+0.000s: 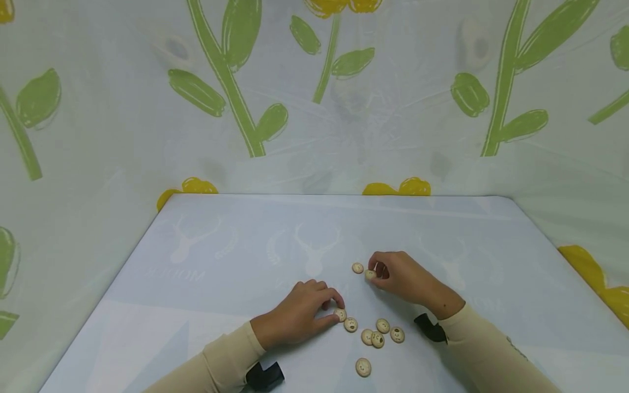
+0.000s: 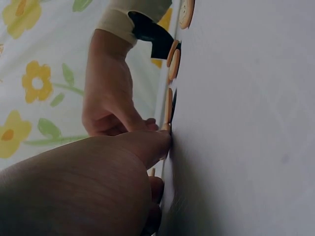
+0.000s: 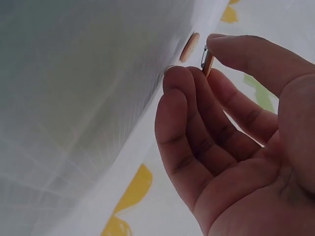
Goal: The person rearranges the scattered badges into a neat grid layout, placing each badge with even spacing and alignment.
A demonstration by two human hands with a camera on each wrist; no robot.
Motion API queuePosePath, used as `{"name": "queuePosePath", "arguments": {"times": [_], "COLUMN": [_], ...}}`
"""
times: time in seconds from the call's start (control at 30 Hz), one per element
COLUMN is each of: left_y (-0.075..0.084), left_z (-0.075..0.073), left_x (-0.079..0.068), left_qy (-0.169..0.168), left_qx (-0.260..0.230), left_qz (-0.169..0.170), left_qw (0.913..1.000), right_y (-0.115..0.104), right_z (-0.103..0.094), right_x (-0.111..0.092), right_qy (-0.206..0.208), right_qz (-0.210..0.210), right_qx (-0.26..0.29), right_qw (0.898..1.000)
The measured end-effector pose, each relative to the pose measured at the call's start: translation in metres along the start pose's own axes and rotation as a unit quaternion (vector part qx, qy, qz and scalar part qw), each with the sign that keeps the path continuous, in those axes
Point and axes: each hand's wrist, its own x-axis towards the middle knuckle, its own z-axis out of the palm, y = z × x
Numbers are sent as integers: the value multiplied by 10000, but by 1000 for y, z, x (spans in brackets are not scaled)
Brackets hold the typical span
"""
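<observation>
In the head view my right hand (image 1: 400,275) pinches a small round wooden badge (image 1: 371,274) between thumb and fingers. The right wrist view shows this badge (image 3: 208,63) tilted on edge, with a metal pin fitting on its back. Just left of it another badge (image 1: 357,268) lies face up. Lower and to the left, my left hand (image 1: 307,314) has its thumb and index finger about a badge (image 1: 340,315) at the table surface. One more badge (image 1: 351,325) lies right beside that one. Drawn faces mark the fronts.
Nearer the front lie several badges, among them an overlapping pair (image 1: 377,339) and a lone one (image 1: 363,367). All are on a pale table (image 1: 221,284) with faint deer-head prints. A flower-patterned sheet (image 1: 393,125) hangs behind. Black straps circle both wrists.
</observation>
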Motion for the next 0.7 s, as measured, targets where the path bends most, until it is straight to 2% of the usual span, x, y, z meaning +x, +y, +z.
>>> {"name": "queuePosePath", "arguments": {"times": [0.43, 0.7], "left_y": [0, 0], "left_z": [1, 0], "left_x": [-1, 0], "left_qy": [29, -8], "left_qx": [11, -10], "left_qz": [23, 30], "left_qw": [10000, 10000], "right_y": [4, 4], "right_z": [-2, -1], "right_x": [4, 6], "right_qy": [-38, -66], "right_qz": [-43, 142], "right_qx": [-37, -75], "right_qw": [10000, 9998]}}
